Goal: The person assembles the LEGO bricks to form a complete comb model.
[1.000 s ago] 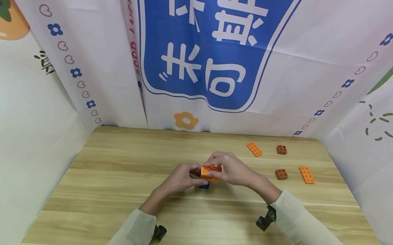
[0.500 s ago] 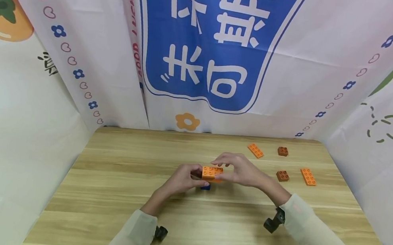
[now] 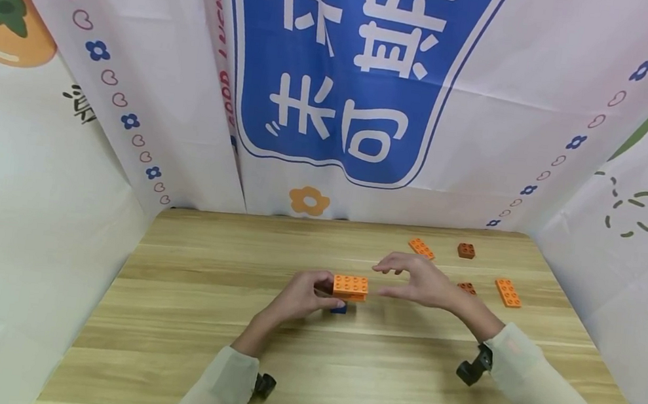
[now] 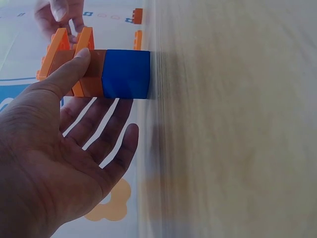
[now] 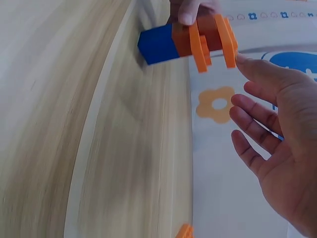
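Note:
My left hand grips a stack of toy building bricks standing on the table, thumb on one side and fingers on the other. At the bottom is a blue brick, then a brown brick and an orange plate. Above them come another brown brick and a second orange plate on top, both plates jutting out past the bricks. To the right of the stack, my right hand has its fingers spread and holds nothing. In the right wrist view its thumb appears close to the top plate.
On the right of the wooden table lie two loose orange plates, one at the back and one farther right. A brown brick sits near the back edge; another brown brick is partly hidden behind my right hand. Printed cloth surrounds the table.
My right hand has let go of the top orange plate and drawn back to the right, fingers opening. The left hand keeps its hold on the stack.

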Motion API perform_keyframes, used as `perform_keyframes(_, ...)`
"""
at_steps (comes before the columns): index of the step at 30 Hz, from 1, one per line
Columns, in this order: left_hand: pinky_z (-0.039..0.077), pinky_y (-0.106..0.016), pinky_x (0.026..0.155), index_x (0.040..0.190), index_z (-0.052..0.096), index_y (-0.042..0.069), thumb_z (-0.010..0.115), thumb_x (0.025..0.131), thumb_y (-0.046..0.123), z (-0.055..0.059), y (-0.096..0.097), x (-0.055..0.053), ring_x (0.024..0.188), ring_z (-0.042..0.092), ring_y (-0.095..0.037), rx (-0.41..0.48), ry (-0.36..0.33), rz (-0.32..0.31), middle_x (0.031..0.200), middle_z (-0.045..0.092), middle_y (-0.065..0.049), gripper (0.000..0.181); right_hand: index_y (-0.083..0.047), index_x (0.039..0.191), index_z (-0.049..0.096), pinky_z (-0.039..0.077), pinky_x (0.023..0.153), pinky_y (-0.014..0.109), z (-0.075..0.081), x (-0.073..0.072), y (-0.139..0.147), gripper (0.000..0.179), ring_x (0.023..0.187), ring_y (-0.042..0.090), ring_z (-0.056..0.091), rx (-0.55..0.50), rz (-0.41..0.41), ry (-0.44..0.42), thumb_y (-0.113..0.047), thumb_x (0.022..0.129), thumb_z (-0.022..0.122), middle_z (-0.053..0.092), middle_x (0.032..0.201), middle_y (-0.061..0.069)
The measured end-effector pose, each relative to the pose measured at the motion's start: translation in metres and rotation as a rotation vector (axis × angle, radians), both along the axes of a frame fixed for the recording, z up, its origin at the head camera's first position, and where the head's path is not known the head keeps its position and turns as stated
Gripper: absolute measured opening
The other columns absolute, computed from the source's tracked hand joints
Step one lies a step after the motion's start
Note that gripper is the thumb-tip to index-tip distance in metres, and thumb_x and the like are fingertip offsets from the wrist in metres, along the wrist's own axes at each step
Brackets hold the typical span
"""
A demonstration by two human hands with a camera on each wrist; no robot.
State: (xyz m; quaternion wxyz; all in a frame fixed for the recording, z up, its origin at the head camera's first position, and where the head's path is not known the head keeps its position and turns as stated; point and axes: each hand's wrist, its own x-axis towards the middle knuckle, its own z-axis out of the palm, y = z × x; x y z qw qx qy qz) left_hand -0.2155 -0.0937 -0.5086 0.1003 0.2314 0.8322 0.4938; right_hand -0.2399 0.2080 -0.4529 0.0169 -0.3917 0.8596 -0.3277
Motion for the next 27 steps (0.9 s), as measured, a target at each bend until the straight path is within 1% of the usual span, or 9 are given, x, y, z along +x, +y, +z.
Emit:
perform_keyframes(3,0.063,-0.030,0.084,0.107,0.075,0.008,0.087,0.091,0.019,0.000,0.000,0.000,0.101,0.073,-0.021,-0.002,0.003,0.001,0.108,0.077,-0.006,0.023,-0.011,0.127,0.076,0.061,0.089,0.054,-0.003,-0.001,0.008,0.042,0.108,0.031,0.071,-0.004,-0.004,-0.008,-0.020,0.089,0.089,0.075,0.121,0.010)
perform_keyframes(7,0.062,-0.029,0.083,0.107,0.074,0.008,0.087,0.091,0.019,-0.002,0.000,0.000,0.101,0.073,-0.021,-0.004,0.005,0.001,0.108,0.077,-0.006,0.023,-0.010,0.125,0.077,0.061,0.086,0.053,-0.007,-0.002,0.019,0.040,0.105,0.032,0.072,-0.012,-0.003,0.010,-0.013,0.087,0.089,0.075,0.118,0.008)
perform_keyframes(10,0.062,-0.029,0.084,0.107,0.074,0.009,0.087,0.091,0.020,-0.001,0.000,0.001,0.102,0.072,-0.020,-0.013,0.004,0.006,0.109,0.077,-0.005,0.023,-0.010,0.124,0.077,0.062,0.086,0.050,-0.009,-0.002,0.028,0.039,0.104,0.031,0.072,-0.002,-0.015,0.024,-0.013,0.087,0.089,0.076,0.118,0.007)
perform_keyframes(15,0.062,-0.029,0.084,0.108,0.074,0.010,0.086,0.092,0.020,0.001,0.001,0.002,0.102,0.072,-0.020,-0.026,0.007,0.013,0.109,0.077,-0.004,0.022,-0.009,0.123,0.078,0.062,0.086,0.050,-0.010,-0.001,0.042,0.039,0.105,0.030,0.072,0.039,-0.047,0.020,-0.014,0.087,0.089,0.076,0.119,0.008)
perform_keyframes(21,0.062,-0.029,0.085,0.108,0.074,0.010,0.086,0.092,0.019,0.000,0.001,0.001,0.103,0.072,-0.021,-0.027,0.002,0.011,0.110,0.077,-0.005,0.022,-0.010,0.122,0.078,0.062,0.087,0.047,-0.013,0.000,0.061,0.040,0.110,0.028,0.071,0.084,-0.103,0.049,-0.017,0.085,0.092,0.075,0.123,0.008)
perform_keyframes(24,0.062,-0.030,0.086,0.108,0.074,0.009,0.086,0.092,0.019,0.000,0.001,0.001,0.104,0.072,-0.021,-0.025,-0.004,0.015,0.111,0.077,-0.005,0.023,-0.010,0.121,0.079,0.061,0.091,0.049,-0.014,0.001,0.070,0.039,0.113,0.028,0.071,0.099,-0.122,0.047,-0.017,0.085,0.092,0.075,0.124,0.007)
perform_keyframes(27,0.062,-0.030,0.086,0.109,0.074,0.009,0.087,0.091,0.019,0.001,0.001,0.001,0.104,0.072,-0.020,-0.029,-0.006,0.018,0.111,0.077,-0.005,0.023,-0.010,0.121,0.079,0.060,0.092,0.051,-0.014,0.002,0.078,0.039,0.112,0.029,0.071,0.105,-0.124,0.038,-0.017,0.085,0.092,0.075,0.124,0.006)
